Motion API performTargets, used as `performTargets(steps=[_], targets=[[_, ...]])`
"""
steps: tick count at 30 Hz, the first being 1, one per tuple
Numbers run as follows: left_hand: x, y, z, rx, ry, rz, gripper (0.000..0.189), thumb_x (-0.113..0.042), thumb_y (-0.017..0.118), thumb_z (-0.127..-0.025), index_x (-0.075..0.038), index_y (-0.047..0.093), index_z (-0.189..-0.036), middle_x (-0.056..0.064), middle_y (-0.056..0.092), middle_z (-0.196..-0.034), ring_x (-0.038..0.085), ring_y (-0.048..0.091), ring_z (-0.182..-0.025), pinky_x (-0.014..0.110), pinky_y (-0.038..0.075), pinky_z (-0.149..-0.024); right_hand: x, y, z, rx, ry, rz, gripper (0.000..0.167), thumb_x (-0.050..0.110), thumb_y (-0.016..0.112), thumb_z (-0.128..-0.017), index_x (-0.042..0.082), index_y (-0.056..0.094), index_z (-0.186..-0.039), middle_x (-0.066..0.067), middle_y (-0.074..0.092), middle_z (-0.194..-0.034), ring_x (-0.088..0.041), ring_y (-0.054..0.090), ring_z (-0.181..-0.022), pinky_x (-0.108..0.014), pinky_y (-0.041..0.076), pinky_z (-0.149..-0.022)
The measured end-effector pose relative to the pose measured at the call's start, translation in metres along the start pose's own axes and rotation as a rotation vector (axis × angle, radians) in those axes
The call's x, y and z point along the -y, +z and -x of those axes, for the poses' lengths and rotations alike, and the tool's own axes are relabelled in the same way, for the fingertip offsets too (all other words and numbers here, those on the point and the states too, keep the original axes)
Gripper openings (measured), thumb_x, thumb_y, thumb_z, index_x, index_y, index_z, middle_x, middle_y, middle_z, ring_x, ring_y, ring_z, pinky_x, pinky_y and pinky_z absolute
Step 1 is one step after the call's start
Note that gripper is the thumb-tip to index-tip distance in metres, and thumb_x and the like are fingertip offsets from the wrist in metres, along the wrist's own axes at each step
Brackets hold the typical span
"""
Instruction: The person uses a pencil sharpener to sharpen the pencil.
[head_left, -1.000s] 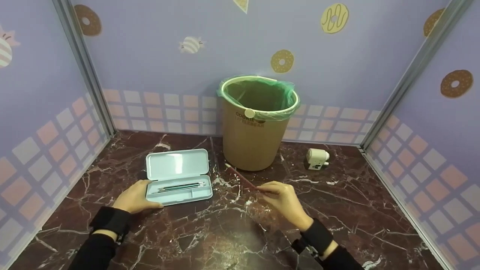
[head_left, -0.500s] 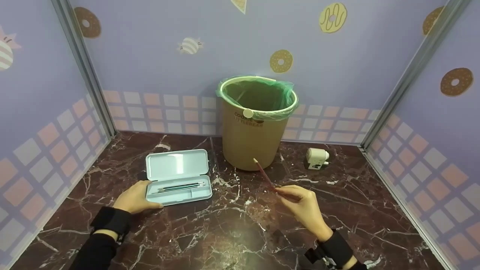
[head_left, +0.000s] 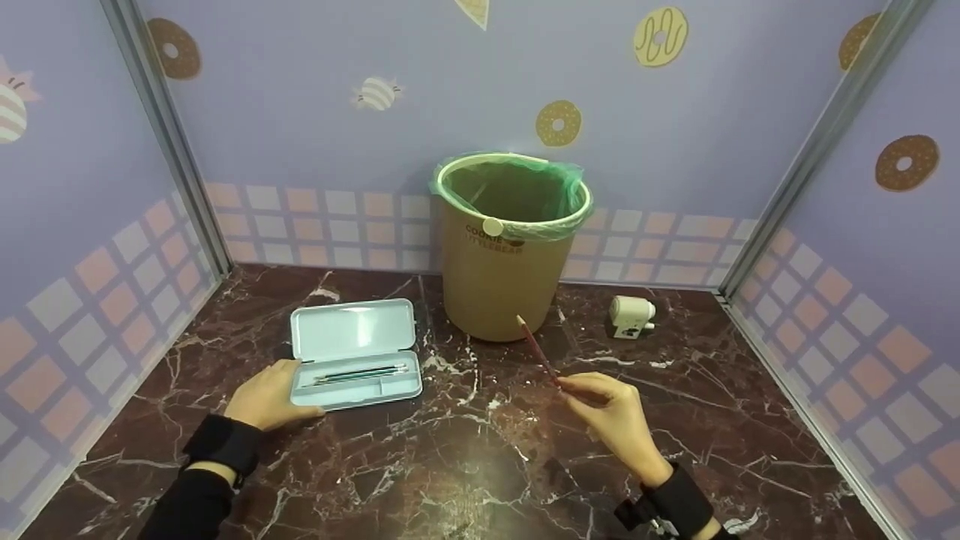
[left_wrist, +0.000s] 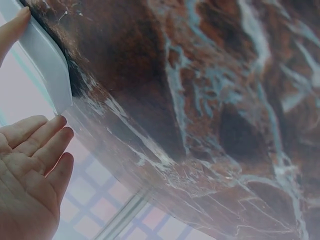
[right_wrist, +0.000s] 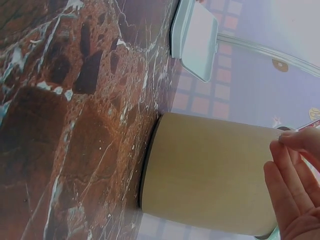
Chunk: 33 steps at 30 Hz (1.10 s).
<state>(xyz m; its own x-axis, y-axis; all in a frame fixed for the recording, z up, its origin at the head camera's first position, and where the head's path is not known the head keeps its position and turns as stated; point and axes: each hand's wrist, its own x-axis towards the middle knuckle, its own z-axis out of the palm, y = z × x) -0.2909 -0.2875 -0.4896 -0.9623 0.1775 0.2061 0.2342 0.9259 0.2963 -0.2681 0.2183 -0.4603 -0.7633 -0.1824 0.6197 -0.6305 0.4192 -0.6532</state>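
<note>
In the head view my right hand [head_left: 611,416] pinches a dark red pencil [head_left: 537,349] between thumb and fingers. Its pale tip points up and away, in front of the bin. A light blue pencil case [head_left: 352,332] lies with its lid up at the left; several pencils [head_left: 360,374] rest inside. My left hand [head_left: 264,397] touches the left end of that case, thumb along the front edge. The left wrist view shows this hand's fingers [left_wrist: 42,137] fairly straight, against the case's corner [left_wrist: 60,95].
A tan bin [head_left: 502,285] with a green liner stands at the back middle, behind the pencil. A cream pencil sharpener [head_left: 632,317] with a crank is at the back right. Patterned panels [head_left: 315,127] enclose the dark marble-look tabletop [head_left: 420,480].
My right hand has moved right and slightly toward me with the red pencil, whose tip has swung more upright, mostly in the first half second. The left hand and the pencil case stay put.
</note>
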Motion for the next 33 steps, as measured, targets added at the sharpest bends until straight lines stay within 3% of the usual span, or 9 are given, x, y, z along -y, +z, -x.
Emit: performTargets(steps=[4, 7, 10, 16, 25, 33], targets=[[-0.006, -0.002, 0.000, -0.015, -0.004, -0.025, 0.097, -0.046, 0.088, -0.073, 0.016, 0.049, -0.136, 0.036, 0.059, -0.130, 0.053, 0.060, -0.119, 0.061, 0.049, -0.103, 0.000, -0.001, -0.001, 0.006, 0.020, -0.002, 0.029, -0.006, 0.079, -0.082, 0.012, 0.081, -0.104, -0.006, 0.080, -0.099, 0.000, 0.068, -0.075, -0.015, 0.053, -0.053], [-0.015, -0.004, -0.002, -0.041, 0.022, -0.040, 0.098, -0.047, 0.086, -0.077, 0.016, 0.046, -0.141, 0.036, 0.056, -0.137, 0.053, 0.055, -0.127, 0.060, 0.044, -0.112, 0.001, -0.001, -0.002, 0.006, 0.033, -0.001, 0.028, -0.004, 0.079, -0.082, 0.013, 0.081, -0.105, -0.005, 0.080, -0.099, 0.002, 0.069, -0.079, -0.014, 0.055, -0.059], [-0.030, -0.004, -0.007, -0.108, 0.094, -0.067, 0.089, -0.043, 0.083, -0.081, 0.013, 0.049, -0.141, 0.033, 0.057, -0.139, 0.050, 0.056, -0.130, 0.058, 0.043, -0.114, 0.002, -0.001, -0.002, 0.004, 0.030, 0.005, 0.029, -0.004, 0.080, -0.082, 0.013, 0.081, -0.105, -0.005, 0.080, -0.100, 0.002, 0.071, -0.090, -0.018, 0.060, -0.073], [-0.075, 0.003, -0.025, -0.249, 0.257, -0.057, 0.073, -0.035, 0.082, -0.084, 0.007, 0.056, -0.138, 0.026, 0.063, -0.136, 0.043, 0.060, -0.127, 0.056, 0.046, -0.113, 0.004, 0.003, -0.004, -0.009, 0.033, -0.013, 0.031, -0.008, 0.079, -0.080, 0.011, 0.080, -0.104, -0.007, 0.080, -0.100, 0.003, 0.071, -0.091, -0.018, 0.061, -0.077], [-0.159, 0.011, -0.045, -0.266, 0.423, 0.095, 0.064, -0.033, 0.077, -0.088, 0.000, 0.056, -0.139, 0.022, 0.062, -0.140, 0.037, 0.062, -0.129, 0.051, 0.048, -0.112, 0.007, 0.008, -0.008, 0.000, 0.028, -0.087, 0.029, -0.012, 0.078, -0.080, 0.006, 0.080, -0.103, -0.014, 0.080, -0.100, 0.003, 0.072, -0.094, -0.016, 0.060, -0.081], [-0.221, 0.020, -0.048, -0.220, 0.434, 0.376, 0.052, -0.030, 0.077, -0.089, -0.007, 0.064, -0.134, 0.014, 0.070, -0.132, 0.031, 0.072, -0.117, 0.043, 0.058, -0.100, 0.009, 0.015, -0.007, 0.022, 0.044, -0.087, 0.028, -0.010, 0.078, -0.081, 0.007, 0.080, -0.103, -0.012, 0.080, -0.100, 0.002, 0.073, -0.093, -0.023, 0.062, -0.081]])
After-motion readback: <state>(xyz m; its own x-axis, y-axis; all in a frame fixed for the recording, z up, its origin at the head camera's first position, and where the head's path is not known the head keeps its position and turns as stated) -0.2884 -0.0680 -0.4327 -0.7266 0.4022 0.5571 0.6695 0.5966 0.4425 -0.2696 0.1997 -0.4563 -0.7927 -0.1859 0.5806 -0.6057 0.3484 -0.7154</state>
